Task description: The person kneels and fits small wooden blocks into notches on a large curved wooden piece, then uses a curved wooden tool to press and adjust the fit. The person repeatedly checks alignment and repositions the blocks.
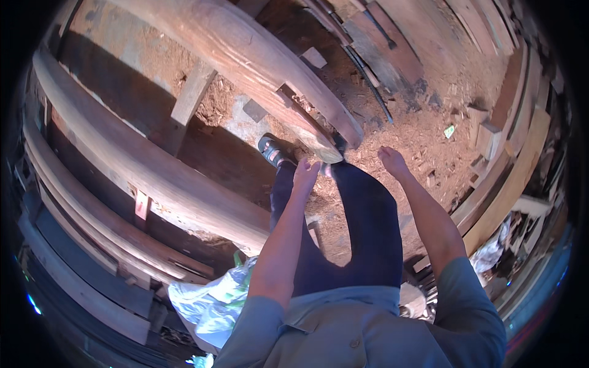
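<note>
The left hand (305, 173) hangs with fingers loosely curled, holding nothing, just below the cut end of a long, thick reddish-brown wooden beam (270, 67) that runs off toward eleven o'clock. The right hand (390, 159), at three o'clock from it, is open and empty too. Sawdust-covered ground (423, 122) lies underfoot. Gripping well likely means both palms under that end, feet clear.

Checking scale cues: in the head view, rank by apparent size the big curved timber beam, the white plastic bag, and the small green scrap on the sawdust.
1. Curved timber beam
2. White plastic bag, though nearer the camera
3. Green scrap
</note>
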Motion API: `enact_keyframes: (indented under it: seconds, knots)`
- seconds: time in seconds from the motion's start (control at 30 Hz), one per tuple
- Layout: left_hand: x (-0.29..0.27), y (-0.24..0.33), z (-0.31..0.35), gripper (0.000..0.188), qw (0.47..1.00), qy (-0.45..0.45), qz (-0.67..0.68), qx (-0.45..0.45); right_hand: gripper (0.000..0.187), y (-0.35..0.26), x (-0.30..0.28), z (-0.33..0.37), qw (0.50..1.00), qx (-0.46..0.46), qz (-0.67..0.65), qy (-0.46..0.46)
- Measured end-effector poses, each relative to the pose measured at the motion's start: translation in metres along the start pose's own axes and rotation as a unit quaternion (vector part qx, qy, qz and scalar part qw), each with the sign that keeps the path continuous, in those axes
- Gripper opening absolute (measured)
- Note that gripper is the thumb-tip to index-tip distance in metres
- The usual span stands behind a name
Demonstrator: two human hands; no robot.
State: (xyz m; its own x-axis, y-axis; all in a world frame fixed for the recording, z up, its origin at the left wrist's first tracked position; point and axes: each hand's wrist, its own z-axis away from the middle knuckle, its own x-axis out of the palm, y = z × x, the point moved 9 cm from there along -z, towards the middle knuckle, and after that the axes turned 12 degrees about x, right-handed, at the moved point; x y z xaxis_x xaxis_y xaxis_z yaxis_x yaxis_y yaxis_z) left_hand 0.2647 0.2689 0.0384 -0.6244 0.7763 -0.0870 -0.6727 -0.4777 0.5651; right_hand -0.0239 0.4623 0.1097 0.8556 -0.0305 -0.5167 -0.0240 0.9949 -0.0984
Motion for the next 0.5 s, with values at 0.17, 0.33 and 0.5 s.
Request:
enact_keyframes:
  seconds: [0.17,0.33,0.5]
  knots:
    - [0.024,-0.007,-0.039,0.108,0.999,0.04,0.028,0.007,0.043,-0.036,0.028,-0.083,0.999,-0.022,0.023,-0.038]
    - [0.059,-0.025,-0.088,0.125,0.991,0.104,0.08,-0.021,0.05,-0.056,0.06,-0.16,0.999,0.009,0.019,-0.048]
    - [0.066,-0.052,-0.105,0.116,0.947,0.292,0.113,-0.072,0.064,-0.044,0.097,-0.189,0.99,-0.028,-0.026,-0.132]
